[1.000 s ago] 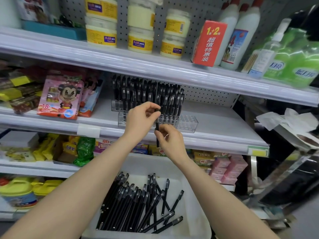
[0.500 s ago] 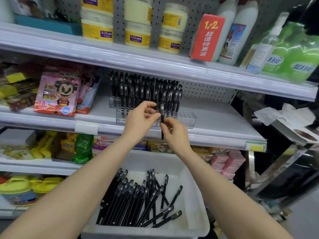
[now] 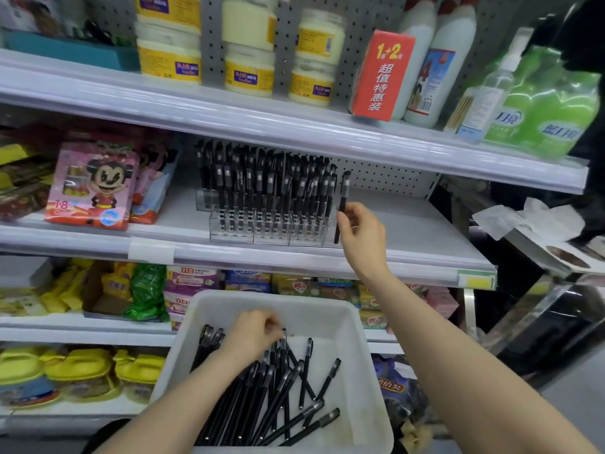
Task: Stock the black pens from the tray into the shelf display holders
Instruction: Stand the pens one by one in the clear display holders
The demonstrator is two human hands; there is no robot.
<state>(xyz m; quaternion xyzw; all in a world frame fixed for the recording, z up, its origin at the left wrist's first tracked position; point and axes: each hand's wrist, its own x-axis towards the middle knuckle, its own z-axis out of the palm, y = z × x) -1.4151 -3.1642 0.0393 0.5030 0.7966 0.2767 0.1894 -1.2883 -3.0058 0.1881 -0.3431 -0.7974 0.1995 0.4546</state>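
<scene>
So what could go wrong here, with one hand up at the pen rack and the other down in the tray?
The right hand pinches one pen at the packed right end of the clear holder. It could miss a slot or knock the standing pens askew. The left hand is among the loose pens in the white tray. They lie crossed, so it may drag up several at once.

Black pens (image 3: 262, 398) heaped in white tray (image 3: 357, 371); holders (image 3: 271, 235) (clear) nearly full.
</scene>
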